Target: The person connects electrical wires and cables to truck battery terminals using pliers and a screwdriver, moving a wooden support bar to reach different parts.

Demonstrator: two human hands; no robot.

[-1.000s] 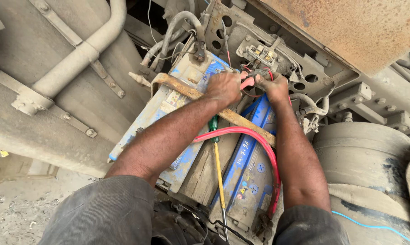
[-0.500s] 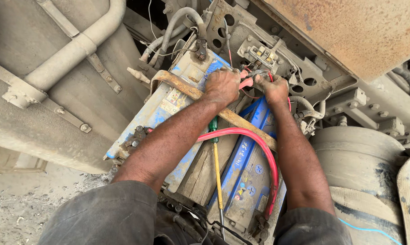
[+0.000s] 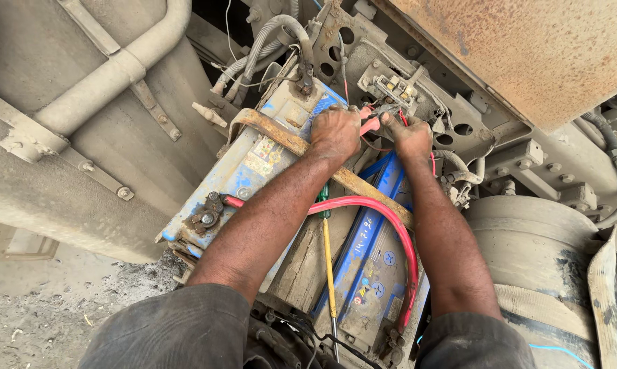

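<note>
Both hands work at the far end of two dusty blue batteries that sit side by side under a vehicle frame. The left hand rests over a rusty metal strap that crosses the batteries at a slant, and its grip is pressed together around the red handles of a pair of pliers (only the handles and a bit of the head show past the fingers). The right hand sits just beside it, its fingertips pinching thin wires at the nose of the pliers; how tightly it pinches I cannot tell. The pliers lie between the two hands, just below a small terminal block on the grey bracket above.

A thick red cable runs from a clamp on the left battery, passes under the left forearm and curves down along the right battery. A screwdriver with a green and yellow shaft lies in the gap between the batteries. A grey round tank is at the right.
</note>
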